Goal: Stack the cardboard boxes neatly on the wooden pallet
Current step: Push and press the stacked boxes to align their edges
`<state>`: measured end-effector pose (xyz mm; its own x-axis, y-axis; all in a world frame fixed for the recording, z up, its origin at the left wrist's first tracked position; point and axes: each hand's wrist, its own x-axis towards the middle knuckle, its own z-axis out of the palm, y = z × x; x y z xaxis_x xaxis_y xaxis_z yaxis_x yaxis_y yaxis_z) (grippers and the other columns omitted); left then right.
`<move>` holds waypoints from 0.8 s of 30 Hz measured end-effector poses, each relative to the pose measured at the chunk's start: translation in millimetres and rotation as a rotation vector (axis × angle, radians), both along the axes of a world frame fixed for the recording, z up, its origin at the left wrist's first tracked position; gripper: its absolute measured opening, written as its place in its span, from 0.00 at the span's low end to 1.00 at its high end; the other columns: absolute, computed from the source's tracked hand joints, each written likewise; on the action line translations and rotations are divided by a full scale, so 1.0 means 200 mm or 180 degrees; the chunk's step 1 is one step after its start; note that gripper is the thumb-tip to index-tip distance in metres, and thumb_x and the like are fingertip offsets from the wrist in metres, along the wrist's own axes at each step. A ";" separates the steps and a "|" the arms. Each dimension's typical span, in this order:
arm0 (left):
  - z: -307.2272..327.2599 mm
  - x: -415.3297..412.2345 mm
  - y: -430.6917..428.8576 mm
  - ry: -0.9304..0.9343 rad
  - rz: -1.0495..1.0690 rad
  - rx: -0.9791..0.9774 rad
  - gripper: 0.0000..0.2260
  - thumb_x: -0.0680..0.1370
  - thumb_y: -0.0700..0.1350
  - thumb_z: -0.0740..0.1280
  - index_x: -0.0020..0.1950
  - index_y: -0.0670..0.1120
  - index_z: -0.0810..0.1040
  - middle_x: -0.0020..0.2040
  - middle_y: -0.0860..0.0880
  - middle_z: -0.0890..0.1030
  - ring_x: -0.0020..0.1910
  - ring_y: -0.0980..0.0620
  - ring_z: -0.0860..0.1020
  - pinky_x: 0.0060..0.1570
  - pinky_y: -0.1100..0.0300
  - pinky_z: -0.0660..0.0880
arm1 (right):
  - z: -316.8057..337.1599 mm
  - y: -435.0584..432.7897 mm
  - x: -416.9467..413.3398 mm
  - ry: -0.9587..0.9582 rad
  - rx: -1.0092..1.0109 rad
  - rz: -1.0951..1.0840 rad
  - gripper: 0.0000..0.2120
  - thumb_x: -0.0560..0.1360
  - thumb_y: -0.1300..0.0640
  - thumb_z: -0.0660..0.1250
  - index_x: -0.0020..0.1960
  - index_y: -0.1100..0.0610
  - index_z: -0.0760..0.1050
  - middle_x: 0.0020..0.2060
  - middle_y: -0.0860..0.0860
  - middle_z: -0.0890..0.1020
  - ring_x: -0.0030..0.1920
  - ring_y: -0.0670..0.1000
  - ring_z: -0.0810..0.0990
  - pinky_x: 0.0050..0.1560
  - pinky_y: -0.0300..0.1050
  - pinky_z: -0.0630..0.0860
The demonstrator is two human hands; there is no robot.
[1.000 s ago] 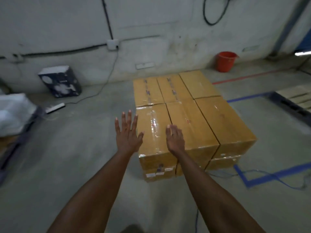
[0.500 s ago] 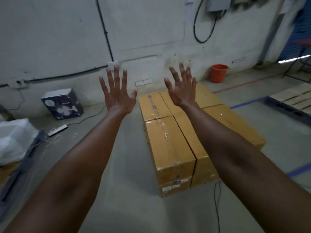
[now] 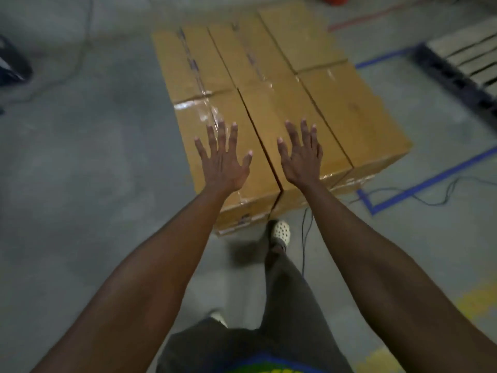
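Six boxes [image 3: 349,117] look flush, that layer seemingly done; the left hand [image 3: 223,157] and right hand [image 3: 301,157] spread above, empty.

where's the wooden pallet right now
In the head view the wooden pallet lies at the upper right edge, on the floor to the right of the cardboard boxes.

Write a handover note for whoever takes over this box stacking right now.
Left hand: open, fingers spread over the near left box; contact unclear.
Right hand: open, over the near middle box.
Neither holds anything.
Done: the top layer has six boxes edge to edge, and a lower layer shows beneath. Their base is hidden.
A pallet lies far right.
Left: no loose box is in view; perhaps close the seam between the two near boxes.
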<state>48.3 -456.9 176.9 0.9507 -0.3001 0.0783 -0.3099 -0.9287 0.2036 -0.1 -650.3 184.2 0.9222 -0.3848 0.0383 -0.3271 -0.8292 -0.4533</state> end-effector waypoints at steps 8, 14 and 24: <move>-0.83 0.51 -0.58 0.0705 0.0386 -0.0248 0.29 0.85 0.58 0.50 0.84 0.50 0.47 0.84 0.49 0.47 0.82 0.43 0.43 0.77 0.36 0.43 | -0.76 -0.41 0.62 0.0677 0.0136 0.0588 0.24 0.85 0.41 0.43 0.81 0.40 0.52 0.82 0.48 0.51 0.82 0.54 0.43 0.78 0.63 0.51; -1.13 0.68 -0.62 0.0796 0.0807 -0.0581 0.28 0.85 0.49 0.51 0.83 0.43 0.48 0.84 0.45 0.49 0.83 0.45 0.45 0.80 0.42 0.46 | -1.09 -0.47 0.94 0.0823 -0.0288 0.1091 0.26 0.86 0.45 0.42 0.83 0.48 0.47 0.82 0.50 0.48 0.82 0.55 0.43 0.79 0.60 0.48; -1.19 0.68 -0.65 0.0868 0.0728 -0.0232 0.28 0.86 0.51 0.52 0.84 0.45 0.48 0.84 0.45 0.45 0.83 0.46 0.43 0.79 0.41 0.46 | -1.16 -0.36 0.93 0.1163 -0.0666 0.1162 0.29 0.85 0.43 0.42 0.83 0.49 0.40 0.82 0.52 0.40 0.81 0.56 0.38 0.79 0.62 0.46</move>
<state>184.7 -586.8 -60.4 0.9814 -0.0803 -0.1741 -0.0210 -0.9477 0.3184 185.0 -723.2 -48.6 0.9618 -0.0563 -0.2677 -0.1067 -0.9783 -0.1777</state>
